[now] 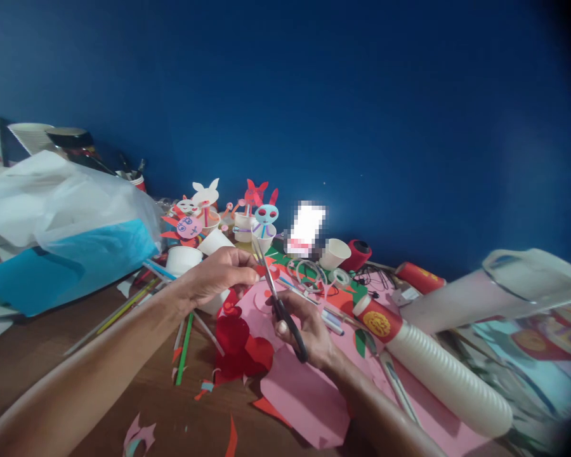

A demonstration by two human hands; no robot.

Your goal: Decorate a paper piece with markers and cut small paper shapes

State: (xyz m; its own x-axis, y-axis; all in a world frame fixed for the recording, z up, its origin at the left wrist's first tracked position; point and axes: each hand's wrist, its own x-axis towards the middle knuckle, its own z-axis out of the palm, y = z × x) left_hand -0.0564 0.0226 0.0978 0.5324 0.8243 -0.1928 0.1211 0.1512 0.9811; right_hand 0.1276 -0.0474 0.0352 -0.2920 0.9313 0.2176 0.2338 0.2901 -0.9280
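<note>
My right hand (311, 327) grips a pair of scissors (291, 325) by dark handles, the blades pointing up and away. A small red paper piece (267, 273) is pinched in my left hand (221, 273), close beside the blades. Whether the blades touch the paper is hard to make out. Below the hands lie red paper with rounded cut-outs (235, 336) and a pink paper sheet (304, 393). Just behind my left hand, several paper cups carry paper animal figures; one has a light blue rabbit face (266, 216).
A long stack of paper cups (452, 362) lies at the right, near a metal tool (400, 387). Plastic bags with blue paper (76, 260) fill the left. Straws (184, 349) and paper scraps (139, 438) lie on the brown table. A bright blurred screen (307, 225) stands against the blue wall.
</note>
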